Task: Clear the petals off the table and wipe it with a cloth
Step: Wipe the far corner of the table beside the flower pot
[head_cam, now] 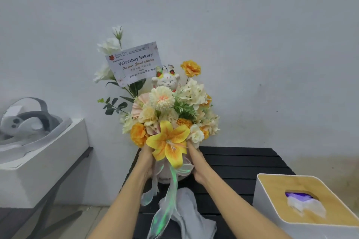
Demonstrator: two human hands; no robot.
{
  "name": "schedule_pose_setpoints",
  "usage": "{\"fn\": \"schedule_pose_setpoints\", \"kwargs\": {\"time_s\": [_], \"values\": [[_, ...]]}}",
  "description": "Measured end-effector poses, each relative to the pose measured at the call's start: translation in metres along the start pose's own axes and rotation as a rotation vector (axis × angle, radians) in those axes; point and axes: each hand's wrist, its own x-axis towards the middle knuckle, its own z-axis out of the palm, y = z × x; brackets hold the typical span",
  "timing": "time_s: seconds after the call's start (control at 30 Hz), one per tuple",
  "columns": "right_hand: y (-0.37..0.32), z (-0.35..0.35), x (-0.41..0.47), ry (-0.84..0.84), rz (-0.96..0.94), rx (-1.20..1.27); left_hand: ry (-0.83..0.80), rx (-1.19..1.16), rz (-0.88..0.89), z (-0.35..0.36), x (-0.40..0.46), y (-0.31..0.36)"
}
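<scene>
Both hands clamped on the flower arrangement: left hand [148, 159] pressed to the left side of its pale pot [167, 175], right hand [196, 163] cupping the right side, fingers mostly hidden behind blooms and ribbon. Cannot tell whether lifted or resting on the black slatted table [242, 163]. Yellow lily [168, 144] drooping between the wrists; iridescent ribbon [167, 205] trailing down over the grey cloth [186, 211], crumpled on the table near edge, just below the pot. No loose petals visible on the bare slats; any under the pot hidden.

Risks, as judged: top-heavy bouquet tipping if carried low by the pot; lucky cat figurine [167, 82] and card [135, 64] shaking loose; more petals shed by brushing; ribbon snagging the cloth and dragging it off; tissue box [307, 205] at the right corner knocked on a sideways swing.

Card legible: "Velvetboy Bakery", "On your Grand opening", "Buaya Team Member"; smaller print too small to read.
</scene>
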Motion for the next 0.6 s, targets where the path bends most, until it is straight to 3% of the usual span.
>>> {"fn": "schedule_pose_setpoints", "kwargs": {"time_s": [0.17, 0.33, 0.6], "values": [[-0.064, -0.021, -0.051, 0.011, -0.1, -0.066, -0.234, 0.081, 0.048, 0.045, -0.057, 0.051], [-0.119, -0.051, -0.122, 0.082, -0.15, -0.092, -0.341, 0.207, 0.085, 0.096, -0.117, 0.086], [-0.145, -0.138, -0.233, 0.282, -0.165, -0.102, -0.532, 0.302, -0.017, 0.183, -0.2, 0.057]]}}
